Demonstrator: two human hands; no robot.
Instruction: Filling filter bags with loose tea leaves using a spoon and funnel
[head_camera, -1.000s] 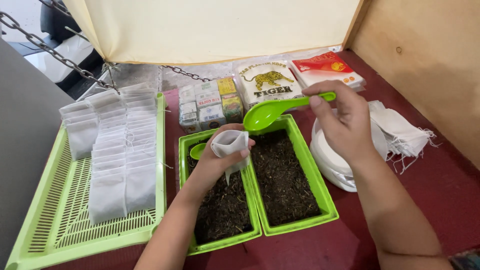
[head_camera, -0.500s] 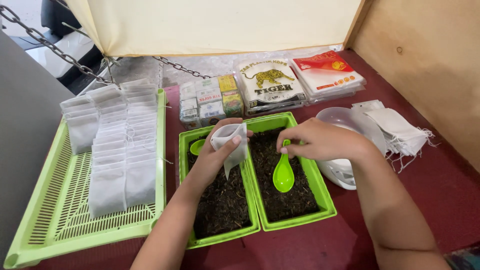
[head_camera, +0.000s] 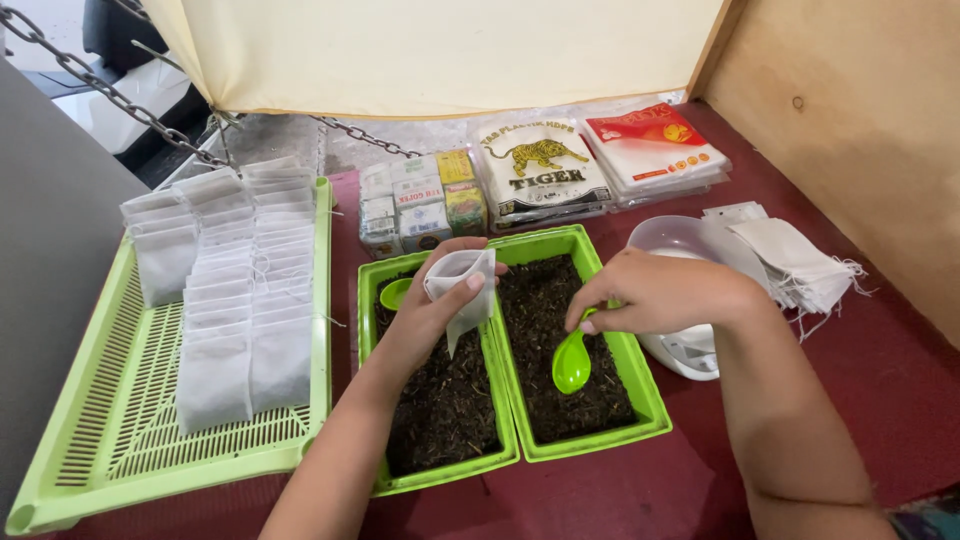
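Maroon table (head_camera: 880, 400): green scoop (head_camera: 572, 362) in right hand (head_camera: 655, 292), filter bag (head_camera: 460, 290) in left hand (head_camera: 435, 315).

Setting: small hand-packing station for loose tea, of a home-workshop or cottage-business kind, partly open to the outside.
Evidence:
- dark red table (head_camera: 880, 400) set against a plywood wall (head_camera: 860, 130);
- two green trays of loose dark leaf (head_camera: 585, 345);
- slatted green tray (head_camera: 110, 420) carrying rows of filled white bags (head_camera: 235, 300);
- stack of empty drawstring bags (head_camera: 790, 262);
- small white scale (head_camera: 685, 345);
- packets of plastic sleeves (head_camera: 540, 172) and small cartons (head_camera: 420, 205) at the back;
- cloth awning (head_camera: 440, 50) hung on a chain (head_camera: 110, 90).
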